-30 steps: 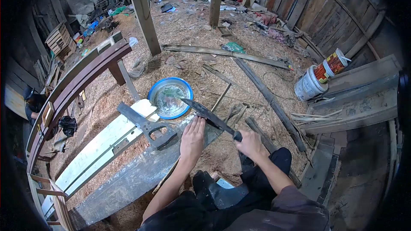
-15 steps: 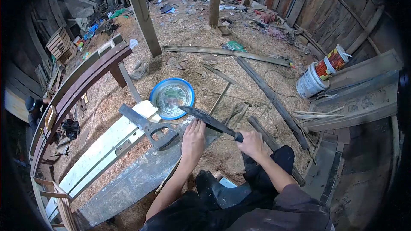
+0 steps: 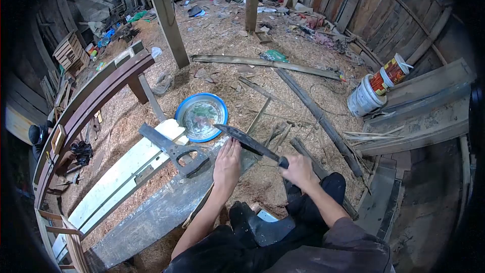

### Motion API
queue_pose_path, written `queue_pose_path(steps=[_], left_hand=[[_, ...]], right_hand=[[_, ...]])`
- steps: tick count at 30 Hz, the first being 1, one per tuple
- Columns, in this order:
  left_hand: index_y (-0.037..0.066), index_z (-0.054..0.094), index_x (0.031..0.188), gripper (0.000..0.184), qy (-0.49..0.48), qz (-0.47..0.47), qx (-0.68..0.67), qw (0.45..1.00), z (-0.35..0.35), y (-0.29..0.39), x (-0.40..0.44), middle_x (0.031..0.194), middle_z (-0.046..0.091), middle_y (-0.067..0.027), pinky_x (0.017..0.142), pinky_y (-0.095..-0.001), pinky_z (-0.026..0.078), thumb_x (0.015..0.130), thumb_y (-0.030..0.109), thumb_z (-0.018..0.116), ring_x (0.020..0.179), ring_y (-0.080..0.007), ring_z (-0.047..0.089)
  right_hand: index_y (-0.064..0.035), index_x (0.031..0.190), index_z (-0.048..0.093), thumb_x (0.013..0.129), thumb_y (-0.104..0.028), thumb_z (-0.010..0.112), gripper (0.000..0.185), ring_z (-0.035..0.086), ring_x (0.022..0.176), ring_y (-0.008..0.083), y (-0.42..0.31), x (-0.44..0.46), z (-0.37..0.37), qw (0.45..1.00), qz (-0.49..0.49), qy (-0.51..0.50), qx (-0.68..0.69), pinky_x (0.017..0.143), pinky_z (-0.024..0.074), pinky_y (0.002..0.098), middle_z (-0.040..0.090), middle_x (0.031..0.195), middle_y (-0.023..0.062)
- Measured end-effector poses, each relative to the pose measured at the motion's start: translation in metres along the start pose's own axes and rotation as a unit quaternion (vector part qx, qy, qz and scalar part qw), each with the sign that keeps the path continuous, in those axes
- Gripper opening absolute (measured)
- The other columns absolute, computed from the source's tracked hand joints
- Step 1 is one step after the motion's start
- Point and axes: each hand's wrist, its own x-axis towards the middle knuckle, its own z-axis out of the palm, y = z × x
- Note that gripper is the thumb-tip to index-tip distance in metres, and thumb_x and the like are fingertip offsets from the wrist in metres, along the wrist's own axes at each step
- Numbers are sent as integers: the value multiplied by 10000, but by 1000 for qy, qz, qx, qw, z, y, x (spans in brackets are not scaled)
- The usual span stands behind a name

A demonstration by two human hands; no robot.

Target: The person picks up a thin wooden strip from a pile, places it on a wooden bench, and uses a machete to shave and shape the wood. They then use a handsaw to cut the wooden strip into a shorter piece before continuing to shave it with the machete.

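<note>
My right hand (image 3: 299, 171) is wrapped round the dark handle of a large knife with a broad blade, like a machete (image 3: 247, 142). The blade points up and left over the end of a grey, worn plank (image 3: 151, 218). Stretched out and close together, the fingers of my left hand (image 3: 228, 166) lie by the blade's near edge; whether they press on the blade or on the plank beneath, I cannot tell. A handsaw (image 3: 174, 149) rests left of my left hand, across a white-painted board (image 3: 113, 184). Beyond the blade sits a blue-rimmed basin (image 3: 202, 117) with water in it.
A curved brown wooden frame (image 3: 96, 88) stands at the left, with a person (image 3: 39, 134) partly visible behind it. Long timbers (image 3: 321, 116) lie on the shavings-covered floor. Stacked buckets (image 3: 368, 96) stand at the right. Posts (image 3: 169, 25) rise at the back.
The knife and my right hand have shifted very slightly to the right and down. My left hand stays nearly in place. At the far left, the other person's head has moved a little.
</note>
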Motion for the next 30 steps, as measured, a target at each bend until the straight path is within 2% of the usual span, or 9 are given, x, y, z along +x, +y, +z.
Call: queue_pose_path(steps=[2, 8, 15, 19, 21, 23, 25, 27, 30], left_hand=[[-49, 623, 1325, 377, 34, -2, -46, 998, 0, 2, 0, 1329, 659, -299, 1129, -497, 478, 952, 7, 610, 1327, -436, 592], [-39, 641, 1302, 362, 7, -23, -42, 999, -3, 2, -1, 1306, 664, -312, 1120, -502, 484, 943, 6, 612, 1284, -464, 611], [-83, 603, 1332, 430, 14, 3, -30, 999, -9, 5, -1, 1351, 664, -274, 1183, -458, 440, 911, 6, 596, 1354, -388, 590], [-86, 592, 1358, 459, -23, -16, -36, 999, -5, 5, -3, 1354, 665, -270, 1189, -452, 437, 906, -8, 591, 1356, -387, 587], [-86, 583, 1379, 485, -50, -33, -34, 998, -5, 3, 0, 1360, 662, -269, 1193, -451, 434, 899, -16, 592, 1358, -386, 586], [-83, 587, 1372, 492, 9, -1, -35, 999, -4, 4, -1, 1362, 661, -269, 1197, -453, 432, 884, -29, 597, 1357, -383, 588], [-83, 594, 1364, 494, 8, -5, -27, 1000, -11, 6, 4, 1369, 658, -269, 1193, -453, 436, 873, -35, 604, 1353, -380, 592], [-85, 602, 1353, 483, 13, -8, -37, 999, -7, 7, 1, 1377, 649, -276, 1189, -451, 441, 873, -35, 605, 1353, -381, 592], [-85, 606, 1352, 481, -29, -23, -26, 999, -5, 4, 1, 1378, 647, -277, 1182, -450, 446, 874, -33, 609, 1352, -376, 594]], right_hand=[[-145, 1032, 790, 774, -258, 799, 282, 725, 764, 402, -1, -11, 3, 999, -28, 21, -12, 745, 590, 505, 739, 813, 184], [-145, 1029, 793, 776, -250, 791, 274, 729, 796, 420, -6, -11, -3, 1000, 7, -4, 9, 759, 591, 515, 743, 820, 192], [-121, 971, 794, 829, -268, 759, 207, 730, 802, 422, 12, 3, -17, 997, 75, -15, 12, 763, 592, 504, 735, 835, 236], [-121, 968, 790, 827, -299, 784, 228, 726, 789, 421, -8, -12, -20, 998, 26, 13, 50, 737, 580, 514, 747, 845, 216], [-129, 970, 795, 828, -300, 787, 223, 732, 786, 405, -3, -4, -24, 999, 15, 13, -27, 734, 576, 501, 750, 842, 206], [-149, 968, 801, 843, -348, 803, 236, 739, 784, 385, 27, 19, -9, 996, 85, 13, 30, 737, 577, 478, 748, 814, 188], [-142, 989, 798, 852, -351, 801, 250, 723, 772, 418, 11, 14, -19, 994, 47, 88, -40, 710, 579, 495, 728, 784, 206], [-138, 1026, 798, 831, -331, 813, 275, 715, 792, 446, 6, 7, -12, 997, 66, 8, 33, 724, 580, 515, 723, 796, 229], [-140, 1034, 804, 795, -302, 823, 290, 728, 803, 433, 6, 5, -21, 1000, 14, 9, 15, 753, 583, 521, 738, 817, 225]])
